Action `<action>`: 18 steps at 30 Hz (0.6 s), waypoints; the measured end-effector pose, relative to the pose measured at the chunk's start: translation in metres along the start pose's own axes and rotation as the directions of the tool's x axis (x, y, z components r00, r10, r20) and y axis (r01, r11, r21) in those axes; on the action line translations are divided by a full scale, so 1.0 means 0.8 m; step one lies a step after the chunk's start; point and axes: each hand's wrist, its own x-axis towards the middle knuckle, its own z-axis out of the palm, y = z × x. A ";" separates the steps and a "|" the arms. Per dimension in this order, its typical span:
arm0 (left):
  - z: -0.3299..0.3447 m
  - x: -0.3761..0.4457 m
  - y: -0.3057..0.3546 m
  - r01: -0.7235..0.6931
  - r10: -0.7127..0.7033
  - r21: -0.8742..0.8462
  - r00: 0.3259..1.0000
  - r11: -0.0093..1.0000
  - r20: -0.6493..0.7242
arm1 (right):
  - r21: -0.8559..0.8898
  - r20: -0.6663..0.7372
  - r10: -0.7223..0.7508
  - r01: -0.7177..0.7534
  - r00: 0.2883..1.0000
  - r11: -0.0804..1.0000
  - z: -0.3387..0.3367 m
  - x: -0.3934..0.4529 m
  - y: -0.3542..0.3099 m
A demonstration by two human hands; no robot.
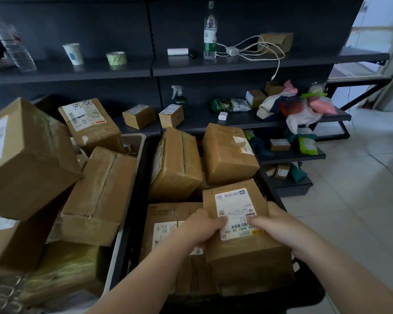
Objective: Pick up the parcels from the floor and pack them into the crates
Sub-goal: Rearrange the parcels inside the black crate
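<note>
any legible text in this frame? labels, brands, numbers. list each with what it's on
Nothing reads with confidence.
Held parcel, gripped by left hand and right hand: white label shows barcodes and upside-down print, too blurred to read.
Flat parcel under it: label too small.
Rear parcel in the light crate: handwritten scrawl, illegible.
Green-label bottle on the shelf: print too small.

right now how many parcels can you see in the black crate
4: one held by the left hand and right hand at front right, one flat beside it, two behind. The black crate may hide more underneath.
</note>
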 end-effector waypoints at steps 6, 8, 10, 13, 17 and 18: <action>-0.005 0.024 -0.001 -0.041 0.057 0.163 0.994 0.986 -0.090 | -0.356 0.021 -0.141 0.139 0.990 0.924 -0.006 0.040 -0.012; -0.001 0.024 -0.017 -0.006 0.012 0.171 0.999 0.985 -0.034 | -0.419 0.043 -0.154 0.158 0.987 0.894 0.002 0.043 0.008; 0.012 0.031 -0.025 0.024 0.001 0.337 0.997 0.941 -0.074 | -0.566 0.112 -0.081 0.131 0.990 0.814 0.013 0.053 0.029; 0.036 0.051 -0.016 -0.017 0.118 0.668 0.987 0.744 -0.106 | -0.729 0.152 0.075 0.061 0.986 0.681 0.034 0.082 0.039; 0.070 0.081 -0.015 -0.215 -0.032 0.970 0.977 -0.112 0.213 | -0.913 0.345 0.260 0.258 0.902 0.316 0.088 0.116 0.039; 0.074 0.087 -0.018 -0.248 -0.115 0.933 0.967 -0.261 0.225 | -0.931 0.328 0.308 0.251 0.893 0.265 0.093 0.125 0.041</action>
